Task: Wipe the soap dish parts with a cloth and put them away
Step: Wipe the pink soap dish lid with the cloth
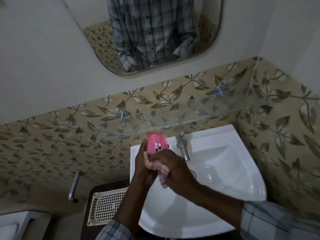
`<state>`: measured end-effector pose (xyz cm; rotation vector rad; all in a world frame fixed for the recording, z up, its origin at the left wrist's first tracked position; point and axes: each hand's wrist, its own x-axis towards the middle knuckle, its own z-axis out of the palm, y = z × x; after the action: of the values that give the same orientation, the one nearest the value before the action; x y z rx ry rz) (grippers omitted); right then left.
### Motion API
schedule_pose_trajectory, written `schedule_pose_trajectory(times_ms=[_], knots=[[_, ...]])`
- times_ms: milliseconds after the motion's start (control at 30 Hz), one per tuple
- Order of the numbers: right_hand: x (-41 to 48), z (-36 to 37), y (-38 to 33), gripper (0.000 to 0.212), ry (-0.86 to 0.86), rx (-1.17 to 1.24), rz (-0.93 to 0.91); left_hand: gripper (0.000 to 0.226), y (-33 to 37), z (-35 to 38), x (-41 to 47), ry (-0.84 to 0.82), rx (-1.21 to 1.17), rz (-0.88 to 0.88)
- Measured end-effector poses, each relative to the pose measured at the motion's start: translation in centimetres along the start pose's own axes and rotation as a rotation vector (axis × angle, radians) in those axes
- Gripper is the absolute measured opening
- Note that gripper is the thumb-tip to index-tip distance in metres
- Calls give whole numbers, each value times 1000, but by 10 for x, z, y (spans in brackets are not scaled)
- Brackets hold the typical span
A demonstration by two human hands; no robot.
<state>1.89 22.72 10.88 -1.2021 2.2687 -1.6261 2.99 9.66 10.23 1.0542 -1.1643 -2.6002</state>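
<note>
Over the left part of the white sink [225,170] I hold a pink soap dish part [156,142] with a slotted bottom, tilted up on its edge. My left hand [141,163] grips it from the left and below. My right hand [173,168] is closed on a pale, crumpled cloth [161,172] pressed against the lower end of the pink part. The lower half of the pink part is hidden behind my fingers and the cloth.
A chrome tap [181,148] stands just right of my hands. A glass shelf [190,116] juts from the leaf-patterned tiles above the sink. A cream perforated tray [105,205] lies on a dark surface left of the sink. A mirror [152,32] hangs above.
</note>
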Motion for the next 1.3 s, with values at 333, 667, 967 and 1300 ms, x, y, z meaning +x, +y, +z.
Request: schedule_pose_trajectory(times_ms=[333,667,967,1300], knots=[[-8,15,14,71,16,-133,-192,67,29,-2,-4,-101,75,-189],[40,-22,52,27,29,-452,-447,53,55,-7,-3,-195,102,-173],[19,-18,37,43,24,-408,-358,53,37,-9,-3,-94,116,-123],[18,13,0,9,189,363,227,42,-7,-13,-9,-30,338,142]])
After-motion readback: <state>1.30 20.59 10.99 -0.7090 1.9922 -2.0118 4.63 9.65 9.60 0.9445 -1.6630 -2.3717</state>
